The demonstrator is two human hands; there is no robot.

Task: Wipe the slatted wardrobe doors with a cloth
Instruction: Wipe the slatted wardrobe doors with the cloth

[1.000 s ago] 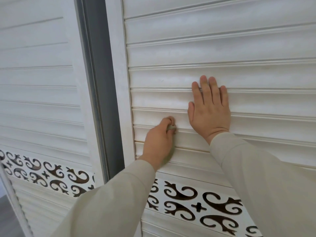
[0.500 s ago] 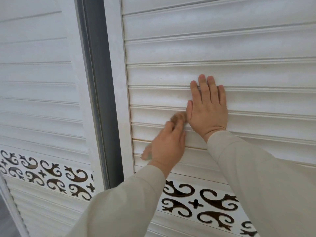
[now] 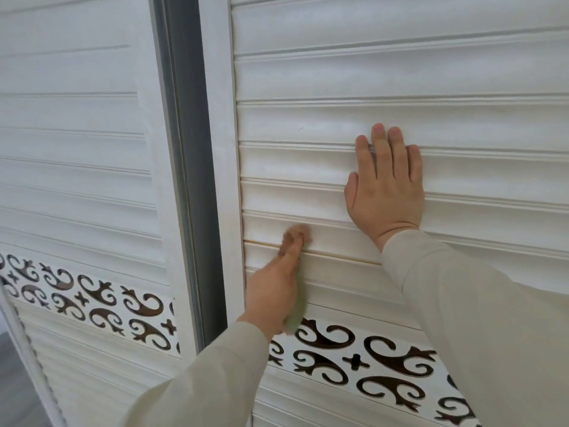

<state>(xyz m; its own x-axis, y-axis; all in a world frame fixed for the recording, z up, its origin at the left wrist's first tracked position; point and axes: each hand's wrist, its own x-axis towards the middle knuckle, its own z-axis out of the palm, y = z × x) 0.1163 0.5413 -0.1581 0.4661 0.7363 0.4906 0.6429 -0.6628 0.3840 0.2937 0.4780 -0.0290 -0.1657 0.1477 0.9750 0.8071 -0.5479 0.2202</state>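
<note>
Right now the left hand (image 3: 274, 291) pinches a small pale-green cloth (image 3: 295, 315), its fingertips blurred and pressed against a groove between two slats of the right wardrobe door (image 3: 338, 124), close to that door's left frame. The right hand (image 3: 386, 192) lies flat on the same door, fingers straight and together, a few slats higher and to the right, holding nothing. The slats run side to side, so the groove's long axis leads rightward from the cloth, passing below the right wrist. Judging by this, the left hand is the nearer one for stroking along that groove. The left door (image 3: 77, 149) stands well apart, beyond a grey gap.
</note>
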